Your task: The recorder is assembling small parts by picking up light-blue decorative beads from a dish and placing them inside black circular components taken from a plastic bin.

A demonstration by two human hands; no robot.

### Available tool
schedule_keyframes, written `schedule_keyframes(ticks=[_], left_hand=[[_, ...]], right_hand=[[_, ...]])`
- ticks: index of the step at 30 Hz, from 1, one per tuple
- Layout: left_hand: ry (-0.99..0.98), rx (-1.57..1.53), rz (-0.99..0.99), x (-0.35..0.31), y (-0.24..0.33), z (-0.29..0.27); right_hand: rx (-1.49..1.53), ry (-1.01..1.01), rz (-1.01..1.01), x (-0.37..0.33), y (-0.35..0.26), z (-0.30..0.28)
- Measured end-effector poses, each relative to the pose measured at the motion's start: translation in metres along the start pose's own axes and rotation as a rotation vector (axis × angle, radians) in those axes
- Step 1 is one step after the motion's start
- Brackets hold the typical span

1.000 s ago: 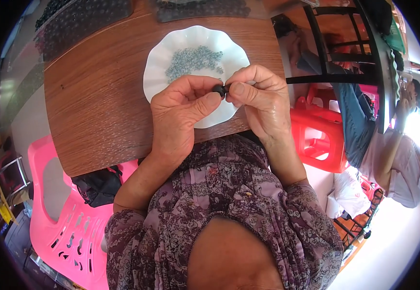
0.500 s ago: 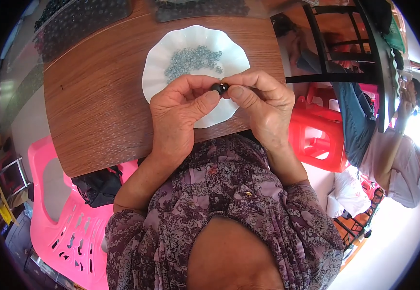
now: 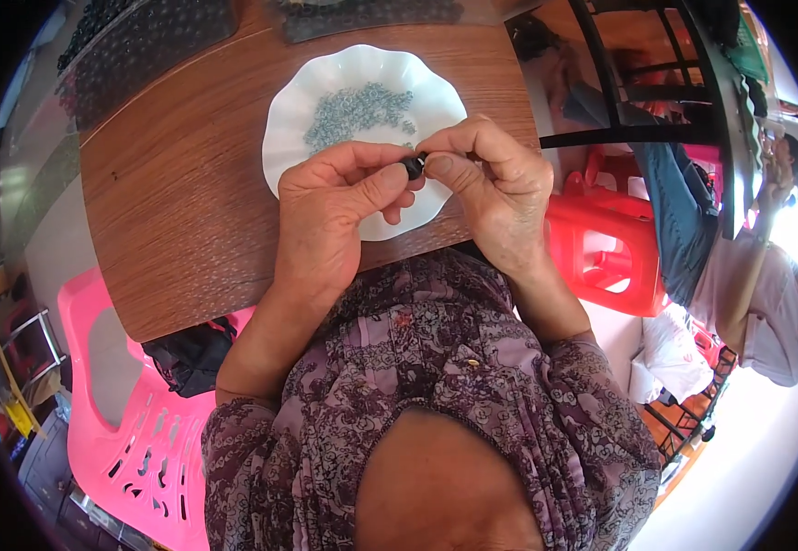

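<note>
We pinch a small black piece (image 3: 412,168) between the thumb and fingers of our left hand (image 3: 321,216), while the thumb and forefinger of our right hand (image 3: 506,200) close on its right end. The piece is above the white plate (image 3: 281,138), where clear beads (image 3: 353,112) lie scattered. The plate sits on our wooden table (image 3: 169,202), near two trays (image 3: 160,55) of dark beads. We see a pink chair (image 3: 84,358) at our left.

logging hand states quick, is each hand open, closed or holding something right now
Left hand: closed, pinching a small black piece.
Right hand: closed, thumb and finger pinched at that piece's right end.
</note>
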State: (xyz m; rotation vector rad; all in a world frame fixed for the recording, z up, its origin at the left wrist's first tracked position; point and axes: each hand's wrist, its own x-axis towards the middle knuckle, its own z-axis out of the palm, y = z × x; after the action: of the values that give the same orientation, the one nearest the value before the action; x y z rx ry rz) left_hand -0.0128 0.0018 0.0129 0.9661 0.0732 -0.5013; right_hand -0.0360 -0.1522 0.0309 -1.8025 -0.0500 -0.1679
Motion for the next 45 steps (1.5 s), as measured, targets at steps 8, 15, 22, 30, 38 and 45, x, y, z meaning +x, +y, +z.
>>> schedule_keyframes(ticks=[8, 15, 22, 30, 38, 45], left_hand=[[-0.053, -0.144, -0.162, 0.003, 0.001, -0.001], [-0.034, -0.158, -0.141, 0.003, -0.004, 0.001], [0.043, -0.163, -0.094, 0.002, -0.008, 0.005], [0.087, -0.146, -0.117, 0.002, -0.011, 0.010], [0.083, -0.186, -0.133, 0.002, -0.014, 0.007], [0.110, -0.200, -0.134, 0.004, -0.013, 0.009]], right_hand=[[-0.085, 0.001, -0.058, 0.003, 0.000, -0.004], [-0.270, 0.017, -0.197, 0.004, -0.001, -0.004], [-0.472, 0.052, -0.485, 0.001, 0.008, 0.001], [-0.512, 0.134, -0.547, -0.002, 0.018, 0.006], [-0.490, 0.157, -0.570, -0.002, 0.024, 0.006], [-0.453, 0.171, -0.594, 0.002, 0.033, 0.007]])
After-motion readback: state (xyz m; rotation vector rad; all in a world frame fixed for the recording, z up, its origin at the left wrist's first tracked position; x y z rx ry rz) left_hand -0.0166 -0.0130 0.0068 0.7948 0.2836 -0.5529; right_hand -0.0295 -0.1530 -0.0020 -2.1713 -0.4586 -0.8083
